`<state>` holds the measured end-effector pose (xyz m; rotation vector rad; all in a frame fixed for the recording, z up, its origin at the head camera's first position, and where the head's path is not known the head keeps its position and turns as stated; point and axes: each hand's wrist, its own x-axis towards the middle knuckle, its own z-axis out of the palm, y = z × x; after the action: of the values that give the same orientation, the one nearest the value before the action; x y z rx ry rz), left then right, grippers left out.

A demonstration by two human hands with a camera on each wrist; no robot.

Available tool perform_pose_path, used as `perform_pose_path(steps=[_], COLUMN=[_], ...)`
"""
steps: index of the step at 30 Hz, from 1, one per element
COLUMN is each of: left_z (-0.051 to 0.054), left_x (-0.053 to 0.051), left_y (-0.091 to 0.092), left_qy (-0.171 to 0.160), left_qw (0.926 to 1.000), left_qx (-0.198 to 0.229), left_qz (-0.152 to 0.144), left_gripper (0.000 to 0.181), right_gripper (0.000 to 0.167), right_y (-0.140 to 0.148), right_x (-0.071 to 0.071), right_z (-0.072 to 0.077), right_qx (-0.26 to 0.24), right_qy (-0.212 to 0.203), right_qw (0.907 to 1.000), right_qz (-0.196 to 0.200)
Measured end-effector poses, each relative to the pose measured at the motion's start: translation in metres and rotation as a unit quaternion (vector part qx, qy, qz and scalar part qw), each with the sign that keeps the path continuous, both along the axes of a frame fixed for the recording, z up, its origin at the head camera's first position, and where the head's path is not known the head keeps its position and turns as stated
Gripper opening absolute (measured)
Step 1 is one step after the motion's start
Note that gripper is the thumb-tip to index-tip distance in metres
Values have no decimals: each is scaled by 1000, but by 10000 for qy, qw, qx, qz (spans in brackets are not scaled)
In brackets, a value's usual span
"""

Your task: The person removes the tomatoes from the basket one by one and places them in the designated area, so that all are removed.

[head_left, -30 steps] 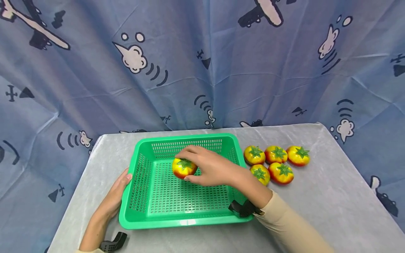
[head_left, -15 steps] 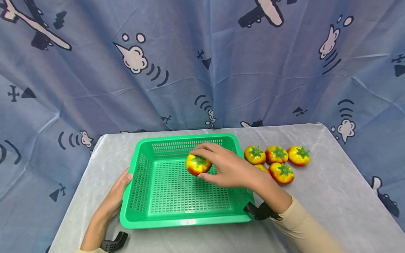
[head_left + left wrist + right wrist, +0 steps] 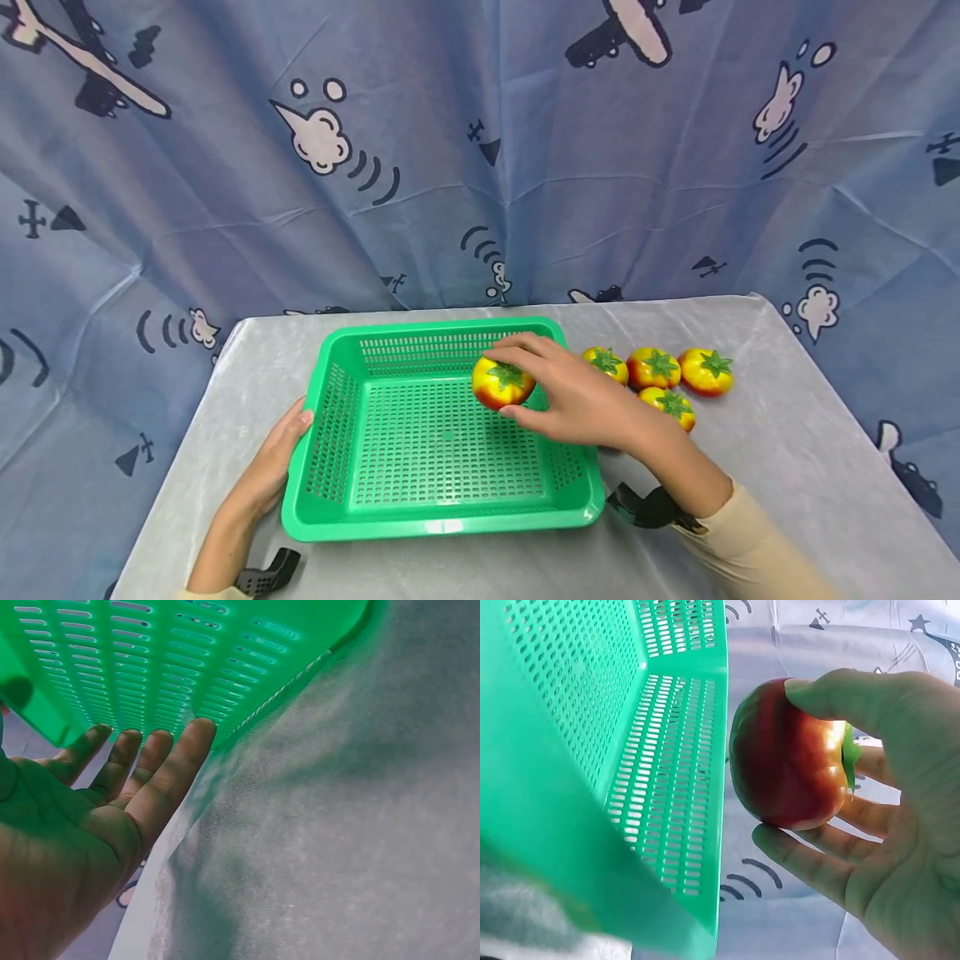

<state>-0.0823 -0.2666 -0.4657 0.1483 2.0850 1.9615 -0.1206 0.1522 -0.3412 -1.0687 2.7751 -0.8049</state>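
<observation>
In the head view my right hand holds a red-and-yellow tomato with a green leafy top, above the right part of a green plastic basket. Thumb and fingers grip the tomato from its sides in the right wrist view. At the basket's left side, my left hand has its thumb on the rim. The left wrist view shows the left fingers fairly straight, with their tips at the slotted outer wall.
Right of the basket, several similar tomatoes lie grouped on the grey cloth-covered table; my right forearm covers part of that area. Behind the table hangs a blue patterned curtain.
My right hand has moved to the right over the basket with the tomato, and its forearm now hides a tomato on the table. The left hand and basket stay in place.
</observation>
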Motion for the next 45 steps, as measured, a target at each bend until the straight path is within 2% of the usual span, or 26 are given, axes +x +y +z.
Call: perform_pose_path(steps=[7,19,27,45], left_z=[0,1,0,-3], left_x=[0,0,0,1], left_y=[1,1,0,-1], left_qy=[-54,61,82,67], left_qw=[10000,9999,9998,9999], left_qx=[-52,-136,-162,-137], left_qz=[60,-18,-38,-16], left_gripper=[66,65,67,66], right_gripper=[63,65,63,68], right_y=[14,37,59,98], right_x=[1,4,11,29], right_z=[0,-7,-10,-25], right_qx=[-127,-194,-383,-489], right_qy=[109,311,493,560], right_qw=[9997,9981,9953,9848], right_qz=[-188,-488,-735,-1568])
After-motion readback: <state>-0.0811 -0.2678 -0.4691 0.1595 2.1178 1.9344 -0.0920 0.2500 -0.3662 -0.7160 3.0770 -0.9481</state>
